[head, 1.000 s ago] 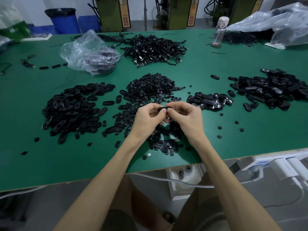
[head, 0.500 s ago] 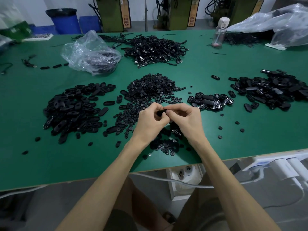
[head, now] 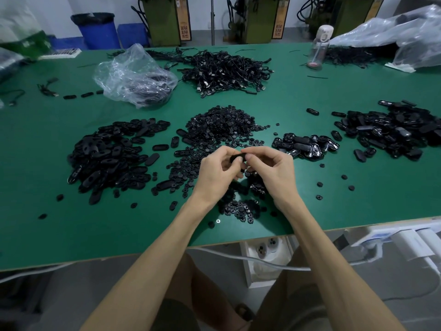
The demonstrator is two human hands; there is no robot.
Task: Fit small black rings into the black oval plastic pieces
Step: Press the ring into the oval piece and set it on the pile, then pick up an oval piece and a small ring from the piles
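Head view, looking down on a green worktop (head: 47,235) whose front edge runs across the lower frame, rising slightly toward the right. Two bare forearms reach over that edge to the middle. The left hand (head: 214,170) and right hand (head: 274,170) meet above the worktop with a single black oval piece (head: 236,157) between them. Each hand's grip pinches one end with thumb and forefinger, the other fingers curled. The piece's long axis runs roughly from hand to hand, left to right, with the right end a little higher. Most of it is hidden by fingertips, so which face is up cannot be told, nor whether a ring is in it. Under and beyond the hands lies a heap of small rings (head: 222,125), with loose ones trailing close to the front edge. Well to the left is a heap of oval pieces (head: 109,154). Just right of the hands is a smaller glossy pile (head: 305,145), and a larger pile (head: 393,130) reaches the right border. Bare green stretches along the near left and near right, dotted with a few stray rings. Farther back are a crumpled clear bag (head: 136,77), a tangle of black cables (head: 226,70) and a bottle (head: 319,46). A white power strip (head: 405,237) hangs off the front edge at right.
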